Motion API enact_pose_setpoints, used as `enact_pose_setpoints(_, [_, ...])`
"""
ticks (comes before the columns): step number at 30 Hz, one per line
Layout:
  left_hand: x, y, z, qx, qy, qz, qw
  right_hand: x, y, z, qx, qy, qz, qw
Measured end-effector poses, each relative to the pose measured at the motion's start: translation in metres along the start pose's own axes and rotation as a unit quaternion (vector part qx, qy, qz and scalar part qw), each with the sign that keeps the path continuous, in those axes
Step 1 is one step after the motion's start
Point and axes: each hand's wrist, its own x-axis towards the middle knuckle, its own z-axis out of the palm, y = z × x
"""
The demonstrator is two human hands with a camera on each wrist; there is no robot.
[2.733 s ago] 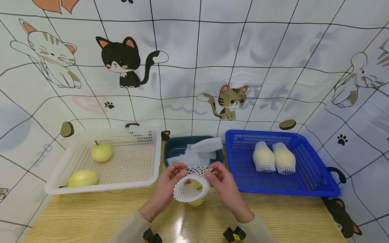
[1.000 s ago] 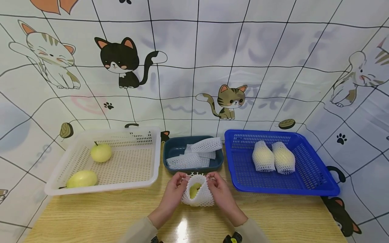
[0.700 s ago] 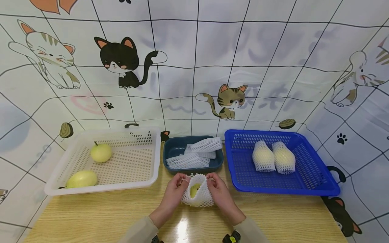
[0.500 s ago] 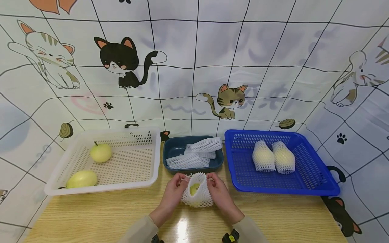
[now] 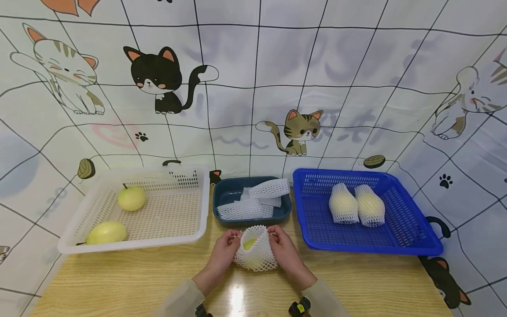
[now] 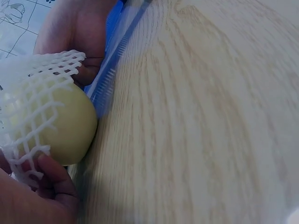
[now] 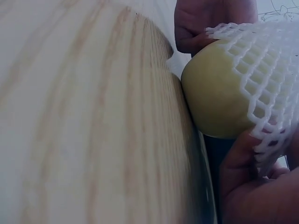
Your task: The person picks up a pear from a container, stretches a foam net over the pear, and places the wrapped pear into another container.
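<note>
While the left hand and right hand pinched the net, we noted it had come down around the pear, just near of the centre tub; wrist views showed its base bare, so we judged the wrapping partly done.

Light tan desk with streaky brown grain. At its middle, a pale yellow-green fruit in a white diamond-mesh net. Along its back edge, left corner to right: a white basket with two yellow-green fruits; a dark teal tray with white mesh nets; a blue basket with two white-netted fruits. Beyond, a white backdrop with black grid lines, a black-and-white cat and a brown-striped cat.
</note>
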Motion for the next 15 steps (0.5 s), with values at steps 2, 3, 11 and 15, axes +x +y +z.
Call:
enact_pose_setpoints(2, [-0.0002, -0.0012, -0.0008, -0.006, -0.006, 0.0, 1.0, 0.0009, 0.0008, -0.0003, -0.007, -0.001, 0.001, 1.0])
enact_pose_setpoints(3, [-0.0006, -0.0013, -0.0012, -0.009, -0.009, 0.0, 0.9999, 0.0011, 0.0011, -0.0005, -0.011, -0.001, 0.003, 1.0])
enact_pose_setpoints(11, [-0.002, -0.0008, -0.0045, 0.021, -0.024, -0.016, 0.9994, 0.0014, 0.0025, -0.003, -0.043, -0.016, 0.002, 0.999])
enact_pose_setpoints(15, [-0.0029, 0.0, -0.0049, 0.036, -0.027, -0.015, 0.9989, 0.0009, 0.0026, -0.0036, -0.053, -0.023, -0.007, 0.998])
